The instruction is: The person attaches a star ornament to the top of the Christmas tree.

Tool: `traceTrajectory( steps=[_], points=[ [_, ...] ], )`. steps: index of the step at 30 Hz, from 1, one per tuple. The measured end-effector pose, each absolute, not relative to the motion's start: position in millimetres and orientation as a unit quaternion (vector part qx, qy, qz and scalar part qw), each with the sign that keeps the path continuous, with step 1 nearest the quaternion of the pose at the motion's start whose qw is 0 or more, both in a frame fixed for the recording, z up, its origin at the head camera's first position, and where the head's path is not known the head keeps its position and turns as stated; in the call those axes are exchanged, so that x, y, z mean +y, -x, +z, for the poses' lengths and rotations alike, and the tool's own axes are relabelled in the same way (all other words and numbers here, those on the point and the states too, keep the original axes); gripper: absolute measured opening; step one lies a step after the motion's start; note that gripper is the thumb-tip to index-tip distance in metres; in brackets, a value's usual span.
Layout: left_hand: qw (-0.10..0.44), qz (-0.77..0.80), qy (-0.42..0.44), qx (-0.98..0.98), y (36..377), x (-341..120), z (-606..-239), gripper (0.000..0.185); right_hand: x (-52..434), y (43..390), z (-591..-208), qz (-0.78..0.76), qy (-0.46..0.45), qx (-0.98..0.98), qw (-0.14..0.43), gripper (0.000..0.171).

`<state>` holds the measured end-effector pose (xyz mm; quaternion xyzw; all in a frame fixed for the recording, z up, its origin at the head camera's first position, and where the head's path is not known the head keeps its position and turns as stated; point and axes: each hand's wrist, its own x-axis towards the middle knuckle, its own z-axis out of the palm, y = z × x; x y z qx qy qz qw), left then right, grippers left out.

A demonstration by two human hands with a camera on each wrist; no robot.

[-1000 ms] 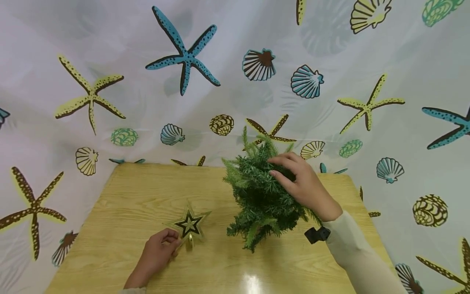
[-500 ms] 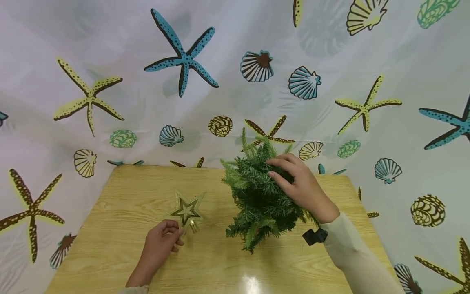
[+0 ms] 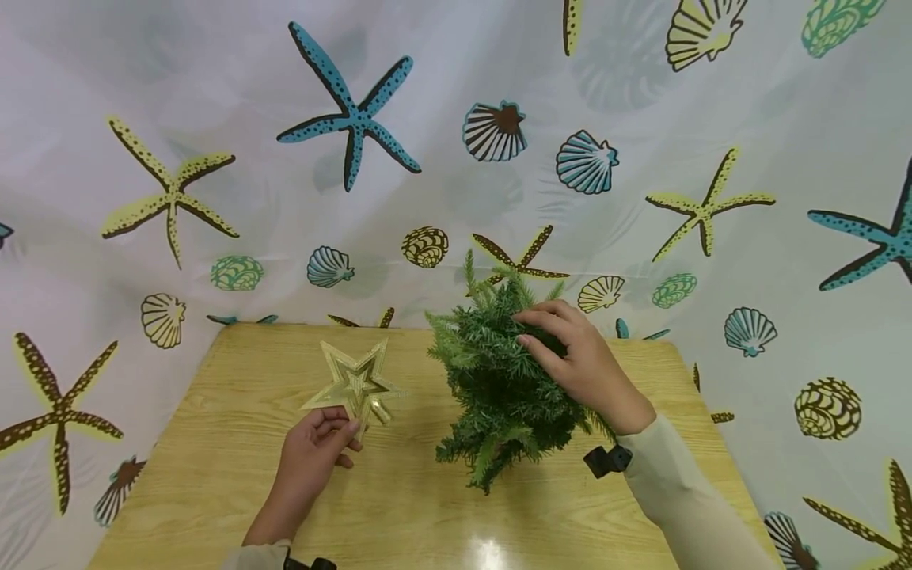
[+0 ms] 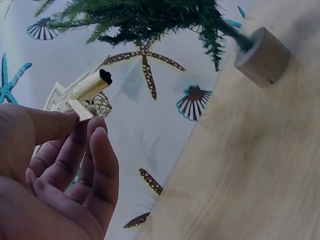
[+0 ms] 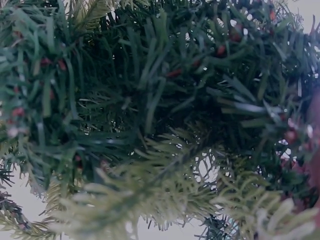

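My left hand (image 3: 313, 447) pinches one point of a gold star tree topper (image 3: 356, 381) between thumb and fingers, to the left of the tree. The left wrist view shows the topper's hollow gold socket (image 4: 90, 86) standing out from its back, lifted off the table. A small artificial Christmas tree (image 3: 492, 388) stands at the middle right, its tip leaning away from me. Curved over its upper branches, my right hand (image 3: 587, 356) grips it from the right side. Green needles fill the right wrist view, where only a blurred edge of that hand shows.
The tree's round wooden base (image 4: 263, 57) rests on the light wood table (image 3: 235, 419), near its edge in the left wrist view. A white curtain (image 3: 427, 63) printed with starfish and shells hangs behind and around the table.
My left hand has raised the star from near the table and tipped it so its face shows more fully, moving slightly away from me. The right hand stays on the tree.
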<state>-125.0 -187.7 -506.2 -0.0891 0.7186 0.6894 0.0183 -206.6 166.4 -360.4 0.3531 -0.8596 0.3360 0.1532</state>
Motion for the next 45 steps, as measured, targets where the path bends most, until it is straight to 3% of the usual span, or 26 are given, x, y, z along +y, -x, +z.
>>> traceTrajectory(
  steps=[12,30,45],
  points=[
    [-0.032,0.710,0.054,0.701,131,-181,-472,0.043,167,207,-360,0.336,-0.339,-0.867,0.144,0.029],
    [-0.144,0.733,-0.005,0.664,128,-159,-418,0.028,169,209,-359,0.328,-0.346,-0.866,0.152,0.029],
    [-0.167,0.718,-0.020,0.676,139,-144,-403,0.026,168,208,-360,0.323,-0.346,-0.868,0.151,0.027]
  ],
)
